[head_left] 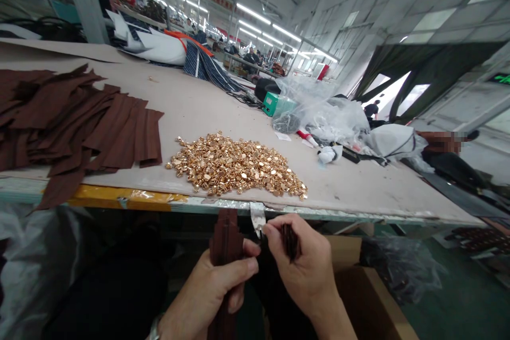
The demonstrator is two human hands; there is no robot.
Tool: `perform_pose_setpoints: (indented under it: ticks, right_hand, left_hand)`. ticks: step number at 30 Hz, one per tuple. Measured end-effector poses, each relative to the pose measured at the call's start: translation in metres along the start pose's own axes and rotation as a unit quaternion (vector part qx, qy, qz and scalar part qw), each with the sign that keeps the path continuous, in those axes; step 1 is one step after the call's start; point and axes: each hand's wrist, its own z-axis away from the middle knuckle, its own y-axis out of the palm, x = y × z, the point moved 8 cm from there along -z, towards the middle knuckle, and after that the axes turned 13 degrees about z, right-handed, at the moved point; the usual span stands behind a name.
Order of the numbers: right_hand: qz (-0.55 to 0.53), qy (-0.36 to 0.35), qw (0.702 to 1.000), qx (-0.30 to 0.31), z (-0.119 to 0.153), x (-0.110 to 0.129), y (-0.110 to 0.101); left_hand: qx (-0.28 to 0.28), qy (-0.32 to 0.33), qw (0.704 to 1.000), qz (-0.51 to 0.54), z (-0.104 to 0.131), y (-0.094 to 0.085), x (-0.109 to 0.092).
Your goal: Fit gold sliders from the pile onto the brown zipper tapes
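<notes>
Left hand (pixel 215 282) clasps brown fabric strips (pixel 225 238); right hand (pixel 308 265) curls closed round a dark-brown bundle (pixel 289 241). Gold metal fittings (pixel 235 167) lie at twelve o'clock.

A: Both hands are at the near edge of the tabletop (pixel 370 191), and the left hand (pixel 217 281) has a stack of brown strips (pixel 225 239) clasped, ends pointing far!

B: Just to its right, the right hand (pixel 305 257) curls round some dark brown pieces (pixel 289 241), fingertips beside a pale tab (pixel 257 216) at the edge!

A: Beyond them, look, a glittering heap of small gold pieces (pixel 235 164)!

B: Over on the left, brown bands (pixel 83 127) overlap, one drooping past the near edge.

A: Far side, a green box (pixel 271 104) sits beside clear plastic (pixel 322 109), striped fabric (pixel 213 70) to its left.

B: And down near right, below the tabletop, a cardboard box (pixel 370 297)!
</notes>
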Motion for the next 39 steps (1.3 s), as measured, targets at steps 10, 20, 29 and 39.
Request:
perform_pose_setpoints:
  ticks: [10, 20, 29, 39]
  right_hand:
    - [0.036, -0.099, 0.994, -0.005, 0.022, 0.02, 0.007]
    - [-0.1, 0.059, 0.992, 0.046, 0.013, -0.002, 0.016]
    - [-0.275, 0.236, 0.925, 0.112, 0.011, -0.028, 0.038]
    - [-0.246, 0.13, 0.951, 0.132, 0.027, 0.013, 0.022]
  left_hand:
    - [0.008, 0.021, 0.999, -0.025, -0.001, -0.004, 0.001]
    - [0.0, 0.037, 0.996, -0.083, -0.001, -0.008, 0.0]
    - [0.017, 0.073, 0.983, -0.168, -0.004, -0.007, 0.001]
    - [0.109, 0.057, 0.991, -0.05, -0.001, 0.011, 0.007]
